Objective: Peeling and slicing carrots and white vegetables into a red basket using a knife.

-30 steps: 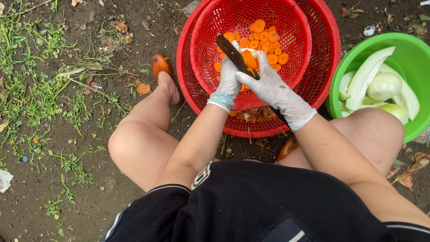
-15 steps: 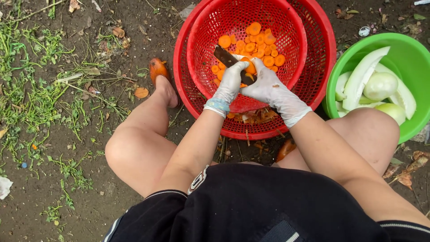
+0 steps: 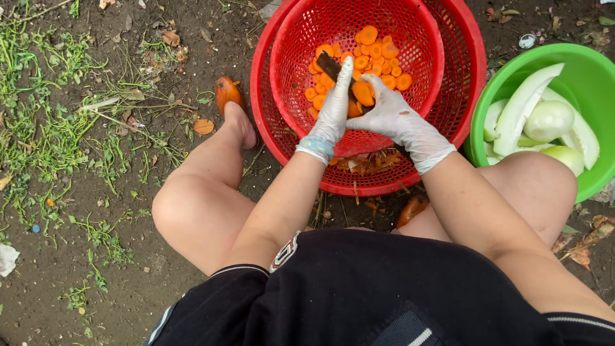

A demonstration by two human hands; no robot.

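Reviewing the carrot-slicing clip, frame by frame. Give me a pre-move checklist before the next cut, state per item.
1. Right hand in its white glove grips the dark-bladed knife: ok.
2. Left hand, also gloved, steadies the orange carrot piece: ok.
3. Left fingertips clear of the blade edge: cannot tell, a finger lies along the blade.
4. Carrot held over the inner red perforated plastic basket: ok.
5. Round orange carrot slices lie inside the basket, none seen on the soil: ok.
6. Green plastic bowl of pale peeled gourds stands apart from the cutting: ok.
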